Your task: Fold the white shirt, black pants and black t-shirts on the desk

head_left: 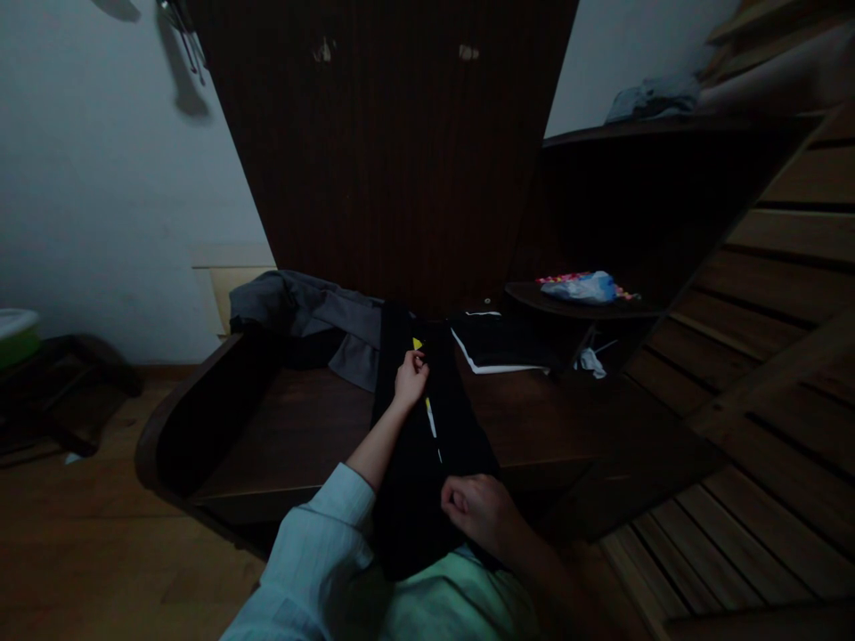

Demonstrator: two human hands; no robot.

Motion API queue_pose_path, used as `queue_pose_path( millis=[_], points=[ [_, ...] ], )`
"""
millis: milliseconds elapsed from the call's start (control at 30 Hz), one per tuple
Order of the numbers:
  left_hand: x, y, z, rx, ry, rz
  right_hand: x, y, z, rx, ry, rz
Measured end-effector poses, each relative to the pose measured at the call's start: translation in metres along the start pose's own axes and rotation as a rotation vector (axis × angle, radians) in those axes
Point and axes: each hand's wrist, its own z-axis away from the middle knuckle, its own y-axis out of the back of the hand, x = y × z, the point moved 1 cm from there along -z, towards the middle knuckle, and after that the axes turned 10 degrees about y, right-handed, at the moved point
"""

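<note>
A long piece of black clothing [427, 516] hangs from the wooden bench toward my lap. A thin yellow and white strip [431, 418] runs along its middle, with a yellow patch [418, 344] near the upper end. Over the upper part my left hand [411, 378] is closed, its fingertips pinched at the cloth just below the patch. Closer to me, my right hand [479, 507] is curled closed at the garment's right side. What its fingers hold is hidden.
Grey clothing [307, 307] lies on the bench at left. A folded black item with white edging [500, 343] rests to the right. A plastic bag [581, 288] sits on a small shelf. Wooden slats [754, 329] stand at right, and a dark panel [387, 151] rises behind.
</note>
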Motion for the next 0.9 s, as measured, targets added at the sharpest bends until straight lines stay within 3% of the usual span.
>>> queue_pose_path(
  millis=[267, 433, 533, 667, 767, 900],
  points=[
    [-0.001, -0.004, 0.000, -0.051, -0.040, -0.148, 0.005, -0.005, -0.002, -0.055, -0.027, -0.049],
    [0.007, 0.003, 0.008, -0.106, -0.119, -0.255, 0.004, 0.005, 0.002, -0.044, 0.093, -0.357],
    [0.013, 0.017, 0.023, -0.161, -0.229, -0.333, 0.013, 0.025, 0.002, 0.115, 0.116, -0.469],
    [0.010, 0.032, 0.054, -0.355, -0.419, -0.558, 0.038, 0.042, -0.008, 0.452, 0.124, -0.289],
    [0.000, 0.035, 0.075, -0.444, -0.427, -0.663, 0.050, 0.037, -0.016, 0.428, 0.171, -0.150],
    [-0.005, 0.038, 0.096, -0.417, -0.447, -0.706, 0.045, 0.032, -0.013, 0.331, 0.211, -0.070]
  ],
)
